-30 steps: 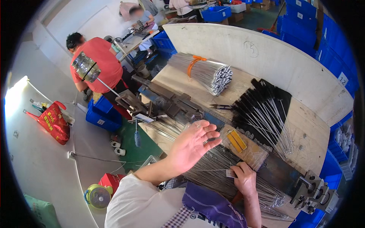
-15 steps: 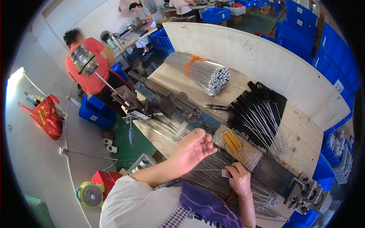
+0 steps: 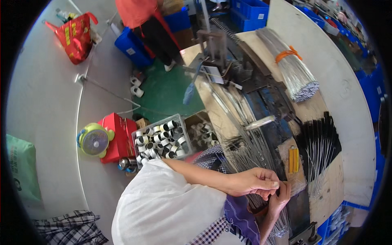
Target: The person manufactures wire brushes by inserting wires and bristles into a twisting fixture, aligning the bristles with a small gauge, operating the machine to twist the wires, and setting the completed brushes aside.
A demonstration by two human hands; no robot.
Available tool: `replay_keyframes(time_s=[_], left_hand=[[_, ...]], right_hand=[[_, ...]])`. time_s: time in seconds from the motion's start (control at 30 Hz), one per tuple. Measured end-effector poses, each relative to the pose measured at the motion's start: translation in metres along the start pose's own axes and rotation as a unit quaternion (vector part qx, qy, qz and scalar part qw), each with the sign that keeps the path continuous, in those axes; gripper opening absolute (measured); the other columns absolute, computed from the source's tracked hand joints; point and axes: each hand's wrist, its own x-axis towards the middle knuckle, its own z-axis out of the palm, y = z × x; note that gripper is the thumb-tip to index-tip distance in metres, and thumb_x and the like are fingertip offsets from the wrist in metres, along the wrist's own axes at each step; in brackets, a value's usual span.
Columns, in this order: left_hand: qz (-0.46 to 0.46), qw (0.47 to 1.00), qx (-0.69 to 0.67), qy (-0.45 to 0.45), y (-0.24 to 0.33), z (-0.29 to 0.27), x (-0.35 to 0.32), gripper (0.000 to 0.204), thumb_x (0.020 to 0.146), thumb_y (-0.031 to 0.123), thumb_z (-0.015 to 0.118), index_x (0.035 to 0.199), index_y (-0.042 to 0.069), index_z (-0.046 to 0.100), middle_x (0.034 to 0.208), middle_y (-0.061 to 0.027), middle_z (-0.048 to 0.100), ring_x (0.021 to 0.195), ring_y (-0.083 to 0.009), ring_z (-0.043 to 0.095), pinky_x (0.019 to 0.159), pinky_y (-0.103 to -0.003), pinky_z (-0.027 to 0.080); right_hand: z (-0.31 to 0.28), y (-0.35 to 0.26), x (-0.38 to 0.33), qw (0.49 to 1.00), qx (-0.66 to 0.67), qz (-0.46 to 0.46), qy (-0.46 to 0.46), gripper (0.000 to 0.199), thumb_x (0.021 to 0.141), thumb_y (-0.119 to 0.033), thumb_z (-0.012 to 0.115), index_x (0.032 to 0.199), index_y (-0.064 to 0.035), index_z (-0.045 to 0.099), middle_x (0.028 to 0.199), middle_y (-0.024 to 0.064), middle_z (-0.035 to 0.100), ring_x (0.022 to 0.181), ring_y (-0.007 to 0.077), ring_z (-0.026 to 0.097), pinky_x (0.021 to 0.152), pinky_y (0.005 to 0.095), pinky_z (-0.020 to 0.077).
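Observation:
My left hand (image 3: 256, 182) reaches across from the left with thumb and fingers pinched together. Right against it, my right hand (image 3: 281, 197) has its fingers bent and closed. What either hand holds, if anything, is too hidden to make out. Below and beside the hands lie many thin metal wires (image 3: 249, 149) along the near side of the bench. Just beyond them, a yellow rectangular piece (image 3: 293, 160) sits on a plastic-wrapped block. Farther right, black-bristled wire brushes (image 3: 320, 141) are fanned out on a black sheet.
A metal machine (image 3: 261, 96) runs along the bench. A wire bundle (image 3: 292, 65) tied with orange lies behind it, before a pale board (image 3: 326, 53). On the left are a clear bin (image 3: 188, 141) of white-and-black rings, a green fan (image 3: 94, 140) and a red box (image 3: 118, 153). A person (image 3: 141, 20) stands beyond.
The view has swung left and down. My left hand has come from a raised, open pose to meet my right hand. The small pale piece formerly at my right fingertips is no longer visible.

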Motion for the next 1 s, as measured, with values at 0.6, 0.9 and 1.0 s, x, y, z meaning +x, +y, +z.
replay_keyframes(time_s=[0.6, 0.9, 1.0], left_hand=[[0.099, 0.976, 0.172, -0.084, 0.014, -0.106, -0.072, 0.026, 0.101, 0.021, 0.05, 0.112, 0.001, 0.061, 0.089, -0.0037, 0.064, 0.079, -0.0086, 0.061, 0.072, -0.024, 0.051], [0.094, 0.976, 0.146, -0.134, 0.011, -0.125, -0.067, 0.026, 0.102, 0.023, 0.048, 0.113, 0.004, 0.061, 0.085, -0.0036, 0.067, 0.075, -0.0093, 0.061, 0.069, -0.026, 0.05], [0.093, 0.974, 0.149, -0.143, 0.011, -0.129, -0.065, 0.026, 0.102, 0.024, 0.048, 0.113, 0.004, 0.062, 0.084, -0.0034, 0.068, 0.073, -0.0092, 0.061, 0.067, -0.026, 0.049]], right_hand=[[0.006, 0.003, 0.001, 0.994, -0.092, 0.05, -0.023, 0.007, 0.088, 0.002, 0.06, 0.094, 0.0035, 0.063, 0.091, 0.0144, 0.059, 0.084, 0.0292, 0.057, 0.077, 0.0398, 0.0469], [-0.006, -0.001, 0.0, 0.987, -0.117, 0.084, -0.064, 0.004, 0.089, 0.0, 0.059, 0.093, 0.0031, 0.06, 0.09, 0.0131, 0.057, 0.084, 0.0273, 0.055, 0.077, 0.039, 0.0453], [-0.004, -0.006, 0.003, 0.985, -0.133, 0.09, -0.069, 0.004, 0.09, 0.0, 0.058, 0.092, 0.003, 0.06, 0.089, 0.0131, 0.057, 0.083, 0.0274, 0.055, 0.077, 0.0391, 0.0453]])
